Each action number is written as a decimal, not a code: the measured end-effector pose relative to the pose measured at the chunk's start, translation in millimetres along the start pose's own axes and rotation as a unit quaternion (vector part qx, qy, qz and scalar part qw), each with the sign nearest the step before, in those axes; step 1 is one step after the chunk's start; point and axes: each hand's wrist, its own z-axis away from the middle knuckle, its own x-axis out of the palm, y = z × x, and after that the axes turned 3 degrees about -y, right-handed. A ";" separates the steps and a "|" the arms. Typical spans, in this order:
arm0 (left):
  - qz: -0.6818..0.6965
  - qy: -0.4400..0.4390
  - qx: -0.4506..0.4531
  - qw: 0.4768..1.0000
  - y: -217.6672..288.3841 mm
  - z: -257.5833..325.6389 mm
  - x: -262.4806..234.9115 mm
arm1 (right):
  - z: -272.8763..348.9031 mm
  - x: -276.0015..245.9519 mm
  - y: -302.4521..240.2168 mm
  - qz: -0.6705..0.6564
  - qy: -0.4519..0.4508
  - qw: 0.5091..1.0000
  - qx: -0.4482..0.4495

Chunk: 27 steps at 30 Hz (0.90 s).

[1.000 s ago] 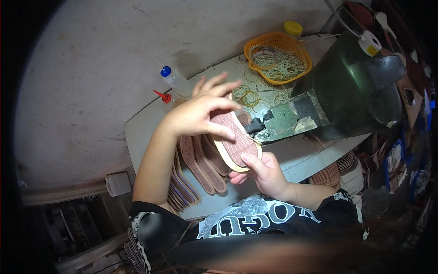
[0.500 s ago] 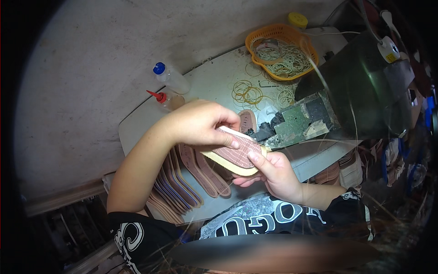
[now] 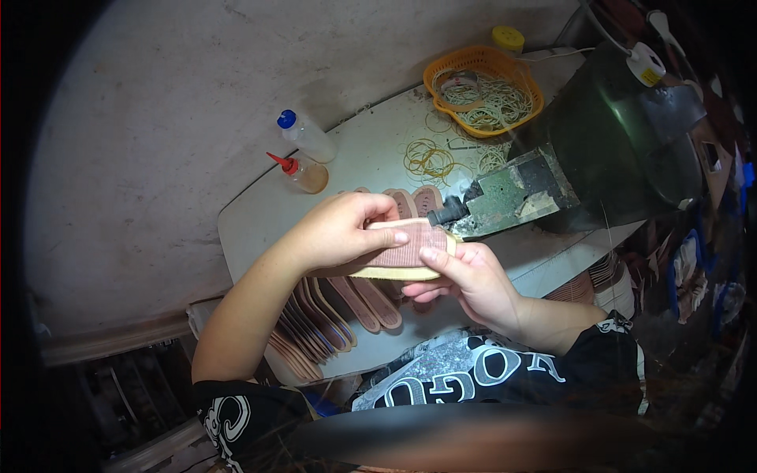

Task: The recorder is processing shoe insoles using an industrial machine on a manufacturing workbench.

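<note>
Both my hands hold one flat shoe sole (image 3: 410, 254), ribbed pinkish-brown on top with a pale tan edge, just above the white table (image 3: 260, 217). My left hand (image 3: 343, 230) grips its left part, thumb laid across the top. My right hand (image 3: 465, 277) pinches its right end from below. The sole's tip sits close to the black nozzle of the green machine (image 3: 512, 193). Under my hands a fanned row of similar soles (image 3: 331, 311) lies on the table.
A clear bottle with a blue cap (image 3: 306, 135) and a small amber bottle with a red nozzle (image 3: 303, 175) stand at the table's back left. An orange basket (image 3: 482, 79) holds rubber bands; loose bands (image 3: 430, 158) lie near it. More soles (image 3: 418, 201) lie behind my hands.
My left hand went from spread fingers over the sole to a closed grip on it. The sole now lies flatter and closer to the machine's nozzle.
</note>
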 end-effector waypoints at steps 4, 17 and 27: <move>0.033 0.052 0.030 0.998 -14.5 1.5 12.9 | 0.0 0.7 -2.9 -0.012 0.005 1.000 0.009; 0.136 0.047 -0.035 0.989 0.5 14.7 44.1 | 1.5 -13.1 -4.5 0.028 -0.005 1.000 0.005; 0.356 0.030 -0.087 0.930 24.7 19.9 61.9 | 4.0 -13.9 -9.9 0.051 -0.015 0.999 -0.010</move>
